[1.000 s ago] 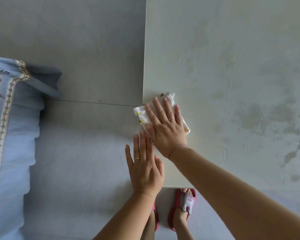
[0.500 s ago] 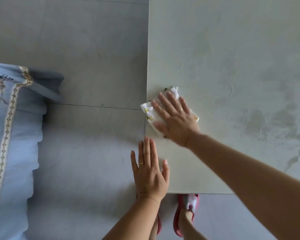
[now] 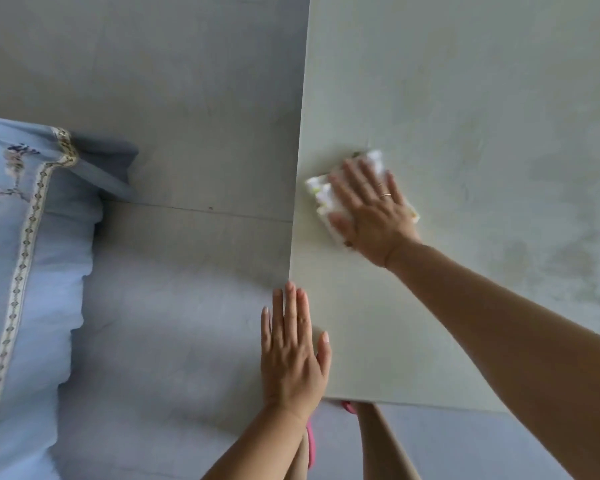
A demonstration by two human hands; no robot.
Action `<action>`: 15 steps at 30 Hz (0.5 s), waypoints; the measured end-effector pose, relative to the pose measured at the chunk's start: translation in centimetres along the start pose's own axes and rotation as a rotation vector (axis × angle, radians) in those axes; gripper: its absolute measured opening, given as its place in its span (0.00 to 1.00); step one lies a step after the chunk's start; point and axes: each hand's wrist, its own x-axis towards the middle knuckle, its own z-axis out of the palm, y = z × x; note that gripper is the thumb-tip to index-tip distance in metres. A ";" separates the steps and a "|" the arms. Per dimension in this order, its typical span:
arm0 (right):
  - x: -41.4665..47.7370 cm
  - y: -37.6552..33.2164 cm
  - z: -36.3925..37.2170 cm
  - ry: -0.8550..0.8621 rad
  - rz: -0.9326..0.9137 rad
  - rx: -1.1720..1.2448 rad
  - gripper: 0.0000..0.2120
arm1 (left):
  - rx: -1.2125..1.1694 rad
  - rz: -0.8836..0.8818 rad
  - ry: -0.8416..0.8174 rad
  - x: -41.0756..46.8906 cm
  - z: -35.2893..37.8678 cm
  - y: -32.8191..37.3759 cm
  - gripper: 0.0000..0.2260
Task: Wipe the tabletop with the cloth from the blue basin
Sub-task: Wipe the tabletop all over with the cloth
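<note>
A pale grey-green tabletop (image 3: pixel 465 98) fills the right of the head view. A folded white cloth (image 3: pixel 321 194) with yellow-green marks lies on it near the left edge. My right hand (image 3: pixel 371 213) presses flat on top of the cloth, fingers spread and covering most of it. My left hand (image 3: pixel 293 351) lies flat with fingers together over the table's near left corner, holding nothing. Damp streaks and blotches show on the tabletop at the right. The blue basin is out of view.
Grey floor tiles (image 3: pixel 170 133) lie left of the table. A light blue cushion with patterned trim (image 3: pixel 21 271) sits at the far left. My legs and a pink slipper (image 3: pixel 310 445) show below the table's near edge.
My right hand has slid the cloth away from me and to the right along the table's left edge. My left hand has stayed near the corner.
</note>
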 end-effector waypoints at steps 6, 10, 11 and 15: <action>2.7 -2.5 0.1 0.029 0.351 0.125 0.30 | -0.016 0.132 0.117 6.6 -2.4 1.0 0.28; 4.0 0.6 -0.9 -0.071 -0.276 -0.086 0.30 | -0.110 -0.057 0.243 14.4 -4.6 2.8 0.29; 5.0 2.9 -1.3 -0.061 -0.226 -0.075 0.30 | -0.109 -0.077 0.242 15.8 -4.8 3.0 0.29; 8.0 6.9 -2.2 0.025 0.370 0.122 0.29 | -0.085 -0.082 0.123 19.1 -4.0 3.9 0.31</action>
